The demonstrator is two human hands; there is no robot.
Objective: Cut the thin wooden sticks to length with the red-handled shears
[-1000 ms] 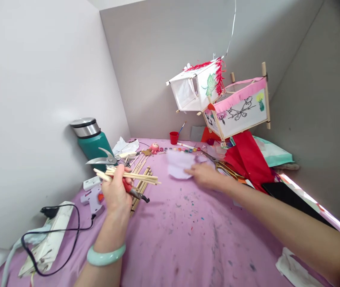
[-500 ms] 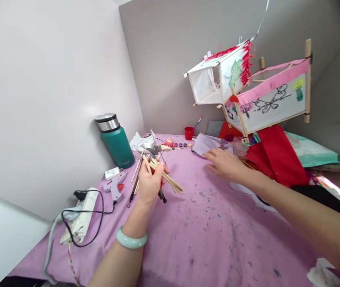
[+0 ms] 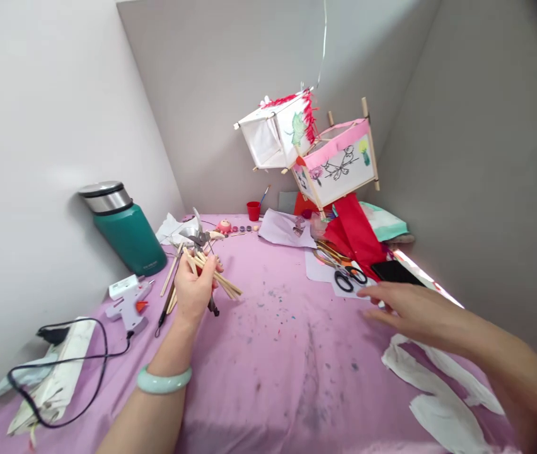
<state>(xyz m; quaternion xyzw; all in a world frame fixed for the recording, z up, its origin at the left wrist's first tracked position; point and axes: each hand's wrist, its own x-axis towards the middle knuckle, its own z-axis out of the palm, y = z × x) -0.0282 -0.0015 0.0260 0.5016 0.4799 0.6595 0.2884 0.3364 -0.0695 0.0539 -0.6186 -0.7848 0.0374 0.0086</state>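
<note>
My left hand, with a pale green bangle at the wrist, is closed round a bundle of thin wooden sticks. The sticks fan out to the right of the thumb. Just beyond the fingers a metal cutting tool shows in part; the hand hides the rest. More sticks lie on the cloth to the left. On the right, my right hand hovers low with its fingers stretched out and nothing held. Its fingertips are close to the black-handled scissors, which rest on white paper.
At left stand a teal bottle, a glue gun and a corded power strip. Two decorated lanterns hang or stand at the back. Red fabric, a phone and crumpled white tissue are at right.
My right hand has moved from the paper at the back toward the scissors, nearer to me. The view has turned right. My left hand still holds the sticks.
</note>
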